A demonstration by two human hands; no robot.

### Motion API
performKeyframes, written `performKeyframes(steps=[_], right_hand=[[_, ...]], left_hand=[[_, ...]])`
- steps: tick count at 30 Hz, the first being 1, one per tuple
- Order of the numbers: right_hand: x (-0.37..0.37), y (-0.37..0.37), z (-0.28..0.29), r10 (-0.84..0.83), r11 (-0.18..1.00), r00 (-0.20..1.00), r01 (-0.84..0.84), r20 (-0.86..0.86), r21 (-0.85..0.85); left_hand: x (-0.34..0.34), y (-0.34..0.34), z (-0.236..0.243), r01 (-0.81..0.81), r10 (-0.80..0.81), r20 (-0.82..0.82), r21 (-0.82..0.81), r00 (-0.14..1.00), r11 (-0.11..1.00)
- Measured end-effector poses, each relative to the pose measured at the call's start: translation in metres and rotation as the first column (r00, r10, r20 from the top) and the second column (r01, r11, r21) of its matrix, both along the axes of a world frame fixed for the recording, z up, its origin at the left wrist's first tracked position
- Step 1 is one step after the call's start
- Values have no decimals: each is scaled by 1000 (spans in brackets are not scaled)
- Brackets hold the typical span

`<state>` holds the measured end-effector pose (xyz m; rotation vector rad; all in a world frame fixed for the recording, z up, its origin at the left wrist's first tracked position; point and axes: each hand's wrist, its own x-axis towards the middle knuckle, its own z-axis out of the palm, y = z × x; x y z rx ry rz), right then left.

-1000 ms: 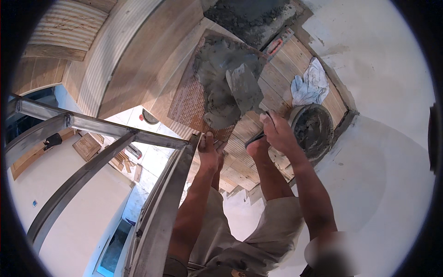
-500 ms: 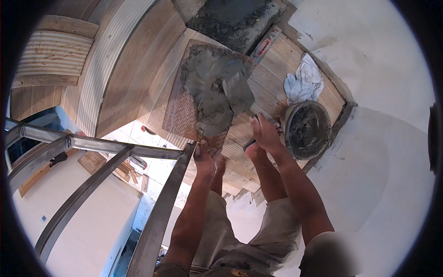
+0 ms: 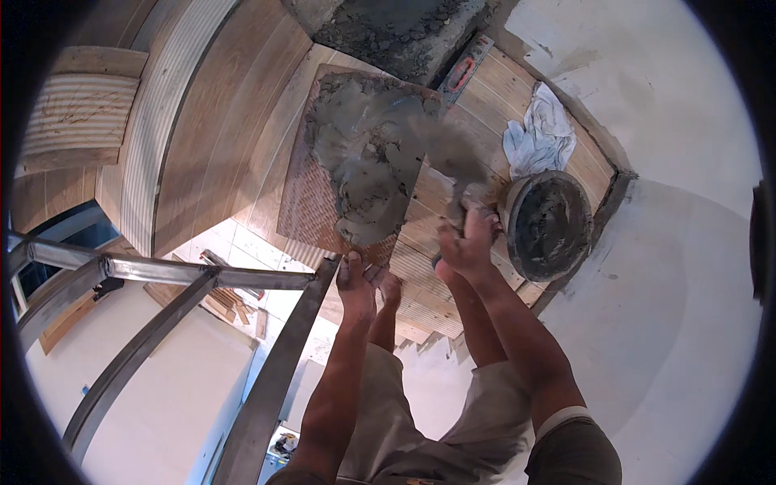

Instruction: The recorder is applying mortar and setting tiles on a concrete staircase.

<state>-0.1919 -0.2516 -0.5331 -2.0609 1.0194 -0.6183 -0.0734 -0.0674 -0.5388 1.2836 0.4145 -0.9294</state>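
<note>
Left hand (image 3: 357, 284) clamped on its near edge, I hold a ridged, reddish tile (image 3: 303, 202), lumpy wet mortar (image 3: 352, 137) heaped on it ahead; my right hand (image 3: 469, 242) grips a trowel (image 3: 457, 155), its blurred blade swung rightward since half a second ago, leaving the mortar's worked surface more exposed; just right stands a round bucket (image 3: 551, 226).

The trowel (image 3: 457, 153) is blurred, so its blade shows no exact outline, and the right hand (image 3: 469, 244) hides most of its handle. Mortar (image 3: 364, 162) hides much of the tile (image 3: 301, 208). The upper edge cuts the mortar bed (image 3: 384, 26); the lower edge cuts the metal post (image 3: 279, 384). Small objects (image 3: 285, 444) beside it are too small to tell.
</note>
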Motion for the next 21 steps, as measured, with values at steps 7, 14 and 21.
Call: performKeyframes(steps=[7,14,21], right_hand=[[25,3,-139,136,970,988,-147,-69,-193],[11,18,-181,185,983,969,-181,-163,41],[-85,74,-106,123,982,917,-58,-380,179]], left_hand=[[4,7,-6,127,-130,-55,-51,990,991],[6,9,-2,116,-117,-34,-21,993,993],[1,5,-2,50,-51,-48,-23,998,999]])
